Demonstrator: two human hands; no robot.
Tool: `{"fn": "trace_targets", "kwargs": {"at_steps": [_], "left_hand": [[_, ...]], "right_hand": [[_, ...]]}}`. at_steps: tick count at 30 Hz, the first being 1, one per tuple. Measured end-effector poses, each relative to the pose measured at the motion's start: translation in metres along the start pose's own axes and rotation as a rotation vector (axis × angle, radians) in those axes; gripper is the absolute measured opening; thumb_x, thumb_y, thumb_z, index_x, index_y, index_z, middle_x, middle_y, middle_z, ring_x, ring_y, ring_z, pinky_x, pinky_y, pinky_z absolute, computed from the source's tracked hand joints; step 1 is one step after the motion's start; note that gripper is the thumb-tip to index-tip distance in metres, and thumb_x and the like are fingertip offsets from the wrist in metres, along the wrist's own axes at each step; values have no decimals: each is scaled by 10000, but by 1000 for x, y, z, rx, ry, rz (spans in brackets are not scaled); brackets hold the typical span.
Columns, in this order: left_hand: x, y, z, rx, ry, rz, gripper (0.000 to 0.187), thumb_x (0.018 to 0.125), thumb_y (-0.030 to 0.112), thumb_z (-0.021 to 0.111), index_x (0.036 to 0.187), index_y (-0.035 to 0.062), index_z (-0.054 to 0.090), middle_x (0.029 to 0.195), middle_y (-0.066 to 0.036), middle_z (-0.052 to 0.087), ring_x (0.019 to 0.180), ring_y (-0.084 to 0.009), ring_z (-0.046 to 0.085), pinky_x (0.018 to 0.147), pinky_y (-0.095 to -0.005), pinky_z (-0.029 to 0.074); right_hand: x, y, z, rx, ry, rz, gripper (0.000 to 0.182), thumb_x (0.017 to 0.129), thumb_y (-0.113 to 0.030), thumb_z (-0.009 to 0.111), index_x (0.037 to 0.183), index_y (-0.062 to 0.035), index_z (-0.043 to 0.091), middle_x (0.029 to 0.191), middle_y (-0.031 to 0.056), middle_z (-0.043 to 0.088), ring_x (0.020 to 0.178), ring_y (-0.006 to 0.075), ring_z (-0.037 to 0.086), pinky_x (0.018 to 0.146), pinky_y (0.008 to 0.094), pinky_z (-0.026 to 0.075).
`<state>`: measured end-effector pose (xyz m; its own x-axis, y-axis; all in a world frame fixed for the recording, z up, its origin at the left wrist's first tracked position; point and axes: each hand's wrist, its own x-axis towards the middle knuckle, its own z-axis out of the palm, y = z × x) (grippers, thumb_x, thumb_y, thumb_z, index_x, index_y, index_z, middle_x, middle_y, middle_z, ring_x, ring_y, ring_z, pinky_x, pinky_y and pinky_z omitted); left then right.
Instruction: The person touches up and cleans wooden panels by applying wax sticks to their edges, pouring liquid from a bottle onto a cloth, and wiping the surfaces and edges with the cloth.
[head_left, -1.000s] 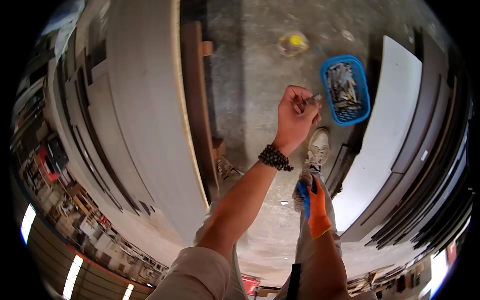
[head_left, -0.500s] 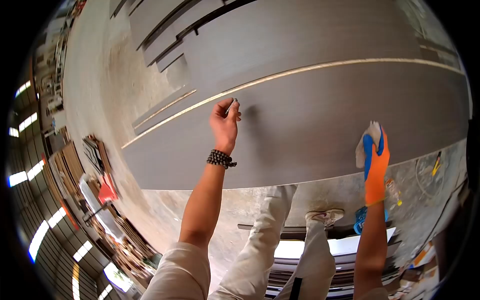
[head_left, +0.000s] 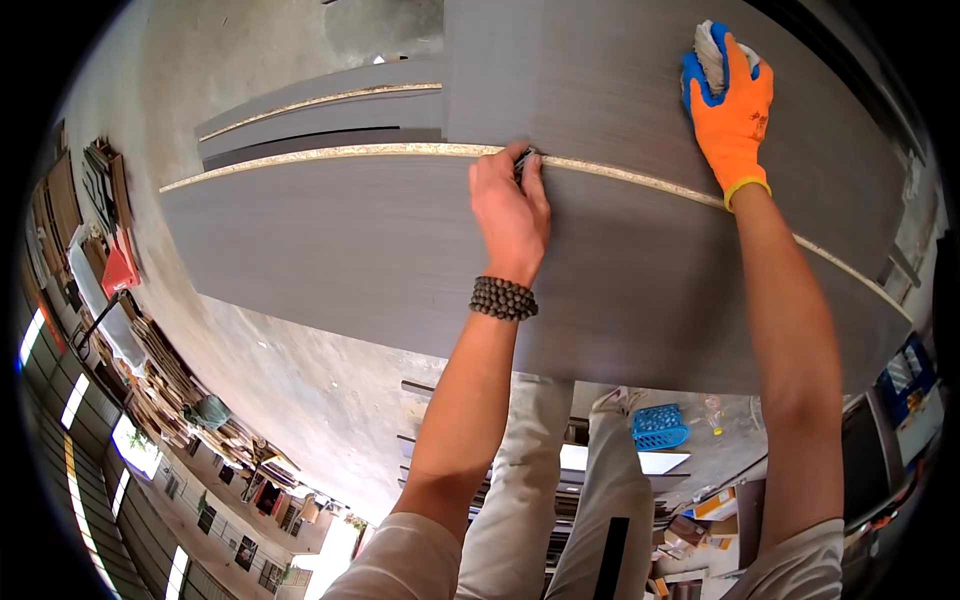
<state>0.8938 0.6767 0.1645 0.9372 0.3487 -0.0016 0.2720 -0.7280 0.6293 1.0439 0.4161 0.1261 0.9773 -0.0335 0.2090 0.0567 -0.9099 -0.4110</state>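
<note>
A grey panel (head_left: pixel 380 230) with a raw particle-board edge (head_left: pixel 330 153) lies across the view in front of me. My left hand (head_left: pixel 510 205), bare and with a dark bead bracelet, pinches a small dark object (head_left: pixel 526 160) at that edge. Beyond the edge is another grey panel surface (head_left: pixel 600 90). Over it, at the upper right, my right hand (head_left: pixel 735 110) wears an orange and blue glove and grips a whitish cloth (head_left: pixel 711 60).
Narrower grey strips (head_left: pixel 310 118) lie at the upper left. A blue basket (head_left: pixel 660 427) stands on the floor near my foot. Stacked boards (head_left: pixel 160 370) and a red object (head_left: pixel 120 262) are at the left; cardboard boxes (head_left: pixel 715 505) are at the lower right.
My right hand has moved up and away with the cloth, onto the farther panel. My left hand has shifted right and now meets the particle-board edge. The view has turned.
</note>
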Motion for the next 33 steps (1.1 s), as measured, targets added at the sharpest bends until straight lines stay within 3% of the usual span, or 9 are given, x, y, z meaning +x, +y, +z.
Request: {"fn": "trace_targets", "kwargs": {"at_steps": [3,8,13,20,24,27,28,30,33], "left_hand": [[-1,4,4,110,13,68,187,1016,120,739,1154,-6,726,1008,-163,717,846,-314,708,782,-398,586],[1,18,5,135,-16,-13,190,1018,145,731,1123,-12,712,968,-186,743,818,-347,722,757,-435,579],[7,46,9,84,-51,-397,217,1013,163,719,1084,-39,687,901,-198,783,768,-369,747,760,-444,584],[7,47,17,63,17,-454,249,1007,160,727,1130,-55,703,939,-213,788,845,-355,763,801,-431,589],[4,28,12,68,-23,-522,294,1020,176,737,1214,-43,707,974,-161,788,805,-259,730,781,-397,587],[-8,18,8,-211,-31,-465,275,1069,163,681,1276,-16,697,952,-86,759,735,-167,663,680,-337,553],[-6,26,3,-328,-46,-537,271,1088,150,648,1301,-12,689,937,-60,740,719,-132,634,646,-306,524],[2,34,-1,-452,-59,-610,270,1107,137,615,1325,-8,681,922,-34,721,702,-96,606,611,-275,495],[4,31,1,-453,-2,-628,261,1099,124,614,1293,-32,692,925,-52,727,711,-93,613,636,-275,515]], "right_hand": [[-2,9,-2,0,-56,-12,772,887,-270,836,1591,-272,521,1532,217,453,1412,443,483,1174,539,456],[2,5,-7,8,-77,-60,755,866,-279,849,1562,-244,557,1523,211,469,1389,428,497,1158,529,463],[9,2,-13,63,-119,-63,732,851,-285,860,1529,-216,591,1475,204,523,1362,421,517,1159,514,459],[12,5,-12,57,-141,-96,752,842,-298,866,1533,-238,574,1450,200,541,1343,418,524,1137,515,463],[14,4,-13,51,-143,-108,755,850,-319,865,1539,-244,566,1425,206,553,1335,412,527,1128,513,465],[14,1,-14,23,-153,-60,771,852,-333,865,1553,-246,555,1421,211,555,1336,417,528,1127,513,467],[14,-4,-16,21,-157,-61,771,852,-333,865,1553,-246,555,1421,211,555,1336,417,528,1127,513,467],[13,-10,-19,72,-1,-115,569,888,-157,760,1435,-94,613,1257,264,596,1179,477,582,1044,528,482],[13,-13,-15,33,44,-113,598,864,-176,794,1428,-83,618,1218,245,589,1150,458,592,1028,517,487]]}}
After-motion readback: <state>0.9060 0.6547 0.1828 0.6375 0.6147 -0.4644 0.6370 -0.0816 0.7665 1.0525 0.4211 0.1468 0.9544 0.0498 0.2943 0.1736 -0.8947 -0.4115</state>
